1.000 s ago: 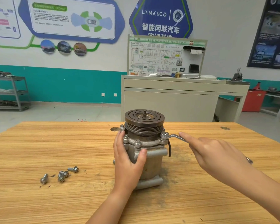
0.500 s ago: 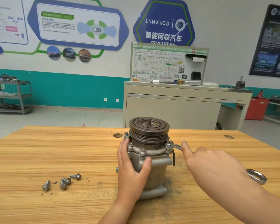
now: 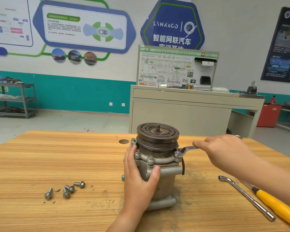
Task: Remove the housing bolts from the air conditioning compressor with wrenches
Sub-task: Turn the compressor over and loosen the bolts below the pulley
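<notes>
The grey air conditioning compressor [image 3: 162, 180] stands upright on the wooden table [image 3: 40, 164], its dark pulley on top. My left hand [image 3: 139, 178] grips the housing from the left, thumb across the front. A ring wrench [image 3: 185, 150] sits on the bolt [image 3: 177, 154] at the flange's right side. My right hand [image 3: 224, 150] holds the wrench handle. More bolts stand in the flange at the front [image 3: 150, 158] and left [image 3: 137, 152]. Several removed bolts [image 3: 67, 190] lie loose on the table at the left.
An L-shaped socket wrench [image 3: 244, 196] and a yellow-handled screwdriver [image 3: 274, 206] lie on the table at the right. A round hole cover [image 3: 123, 141] sits in the tabletop behind the compressor. A beige training bench [image 3: 182, 114] stands beyond the table.
My right hand has swung the wrench handle away from me, towards the table's far side. The view has tilted down, bringing the tools at the right into sight. My left hand keeps its hold.
</notes>
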Available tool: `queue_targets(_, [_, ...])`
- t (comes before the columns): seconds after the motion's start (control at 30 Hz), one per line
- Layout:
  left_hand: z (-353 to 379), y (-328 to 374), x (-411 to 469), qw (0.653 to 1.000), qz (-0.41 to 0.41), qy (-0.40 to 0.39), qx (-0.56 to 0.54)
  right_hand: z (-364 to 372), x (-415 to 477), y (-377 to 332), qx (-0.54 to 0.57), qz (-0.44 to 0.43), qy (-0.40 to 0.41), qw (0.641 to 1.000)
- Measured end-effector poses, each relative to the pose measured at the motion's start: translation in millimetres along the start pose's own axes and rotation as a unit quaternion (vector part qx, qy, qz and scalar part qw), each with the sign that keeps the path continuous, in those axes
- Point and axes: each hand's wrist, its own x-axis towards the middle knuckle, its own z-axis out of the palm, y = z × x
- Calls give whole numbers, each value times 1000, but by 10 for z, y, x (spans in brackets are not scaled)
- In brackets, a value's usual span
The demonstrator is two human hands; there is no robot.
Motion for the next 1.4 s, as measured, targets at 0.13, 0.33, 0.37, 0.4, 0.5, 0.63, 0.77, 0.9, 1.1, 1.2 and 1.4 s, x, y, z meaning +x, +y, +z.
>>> queue_targets(0.13, [-16, -24, 2, 1000, 7, -4, 9, 281, 243, -84, 79, -8, 189, 979])
queue_targets(0.33, [-20, -22, 23, 1000, 10, -5, 22, 387, 492, -266, 180, -36, 256, 949])
queue_targets(0.37, [-23, -21, 22, 1000, 9, -6, 21, 404, 449, -255, 197, -15, 242, 950])
queue_targets(0.4, [-28, -23, 19, 1000, 9, -7, 20, 409, 387, -243, 227, 19, 236, 944])
queue_targets(0.5, [-31, -24, 12, 1000, 4, -12, 17, 349, 128, -186, 292, 124, 251, 915])
queue_targets(0.63, [-21, -12, 12, 1000, 7, -7, 10, 168, -376, -158, 254, 138, 224, 931])
queue_targets(0.77, [-20, 6, 11, 1000, 8, -4, 8, 22, -658, -150, 138, 121, 11, 983])
queue_targets(0.9, [-25, -7, 8, 1000, 4, -5, 8, -116, -633, -237, 150, 112, -27, 982])
queue_targets(1.1, [-27, -10, 4, 1000, 5, -5, 7, -205, -512, -349, 127, 113, -48, 984])
queue_targets(1.2, [-27, -15, 2, 1000, 0, -8, 7, -327, -445, -381, 88, 99, -74, 988])
queue_targets(1.4, [-32, -6, -9, 1000, -4, -11, 14, -593, -292, -573, 57, 47, -139, 988])
